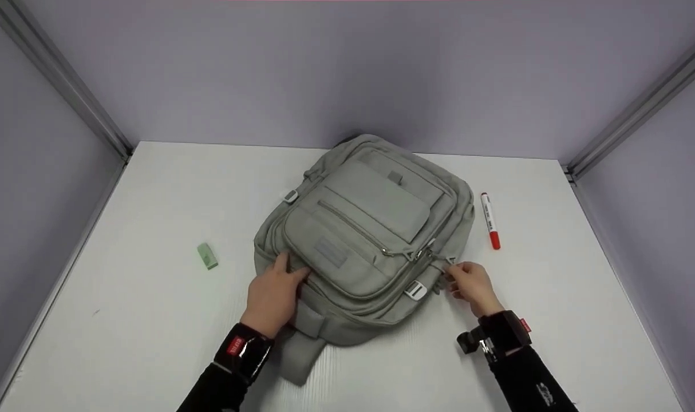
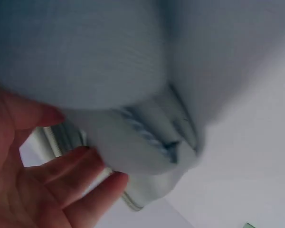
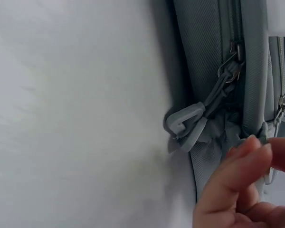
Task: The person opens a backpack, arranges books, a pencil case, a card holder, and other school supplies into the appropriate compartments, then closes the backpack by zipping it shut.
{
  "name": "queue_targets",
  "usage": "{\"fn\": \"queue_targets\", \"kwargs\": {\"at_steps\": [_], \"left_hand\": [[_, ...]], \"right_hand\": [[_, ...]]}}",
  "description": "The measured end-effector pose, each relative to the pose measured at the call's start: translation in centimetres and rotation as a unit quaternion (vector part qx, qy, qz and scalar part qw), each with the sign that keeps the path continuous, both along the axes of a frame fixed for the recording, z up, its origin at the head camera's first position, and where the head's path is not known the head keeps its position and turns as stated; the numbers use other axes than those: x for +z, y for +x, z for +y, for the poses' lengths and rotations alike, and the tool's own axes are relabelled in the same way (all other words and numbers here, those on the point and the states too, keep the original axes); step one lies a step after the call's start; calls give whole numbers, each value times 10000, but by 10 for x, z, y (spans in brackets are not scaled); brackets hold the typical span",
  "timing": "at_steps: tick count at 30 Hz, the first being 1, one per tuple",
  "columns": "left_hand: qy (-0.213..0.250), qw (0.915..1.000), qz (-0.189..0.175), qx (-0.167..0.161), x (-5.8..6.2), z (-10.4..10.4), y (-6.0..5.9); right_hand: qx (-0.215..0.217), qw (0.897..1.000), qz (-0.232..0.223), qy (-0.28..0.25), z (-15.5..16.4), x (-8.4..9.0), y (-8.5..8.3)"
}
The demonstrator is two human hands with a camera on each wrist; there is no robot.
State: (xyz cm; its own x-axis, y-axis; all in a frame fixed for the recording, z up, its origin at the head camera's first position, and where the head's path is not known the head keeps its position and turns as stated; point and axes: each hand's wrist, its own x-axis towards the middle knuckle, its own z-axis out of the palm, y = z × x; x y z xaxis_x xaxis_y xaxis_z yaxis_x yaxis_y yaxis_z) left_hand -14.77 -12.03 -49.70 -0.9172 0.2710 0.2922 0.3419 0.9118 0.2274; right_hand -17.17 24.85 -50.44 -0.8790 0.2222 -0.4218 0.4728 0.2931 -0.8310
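A grey-green backpack lies front side up, turned at an angle, with several zips and pockets. My left hand rests on its lower left edge, thumb and index finger spread over the fabric. From the left wrist, the fingers look loosely extended against the fabric, which is partly blurred. At the lower right side, my right hand pinches a zipper pull between thumb and fingertips, mostly hidden by the fingers. Beside it, another zipper pull with a grey loop hangs loose.
A red-capped white marker lies right of the backpack. To the left is a small green block, perhaps an eraser. A grey strap sticks out below the bag on the white table. Panels enclose the back and sides.
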Motion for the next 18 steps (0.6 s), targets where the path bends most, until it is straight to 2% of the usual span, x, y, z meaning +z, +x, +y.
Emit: {"fn": "queue_targets", "kwargs": {"at_steps": [2,5,9,11,14,18], "left_hand": [[80,9999,-65,96,7,6,8],[286,9995,-151,39,15,22,33],[508,9977,-193,-417,14,50,70],[560,9957,-161,-724,10,62,84],[700,9904,-319,-1148,2,75,96],[880,9817,-784,-1496,-9,80,100]], "right_hand": [[17,9996,85,-252,5,-1,2],[-170,9970,190,-736,12,3,0],[-683,9900,364,-1182,19,14,-12],[-821,9882,441,-1218,20,19,-21],[-815,9907,450,-997,21,23,-33],[-716,9943,316,-730,21,21,-39]]}}
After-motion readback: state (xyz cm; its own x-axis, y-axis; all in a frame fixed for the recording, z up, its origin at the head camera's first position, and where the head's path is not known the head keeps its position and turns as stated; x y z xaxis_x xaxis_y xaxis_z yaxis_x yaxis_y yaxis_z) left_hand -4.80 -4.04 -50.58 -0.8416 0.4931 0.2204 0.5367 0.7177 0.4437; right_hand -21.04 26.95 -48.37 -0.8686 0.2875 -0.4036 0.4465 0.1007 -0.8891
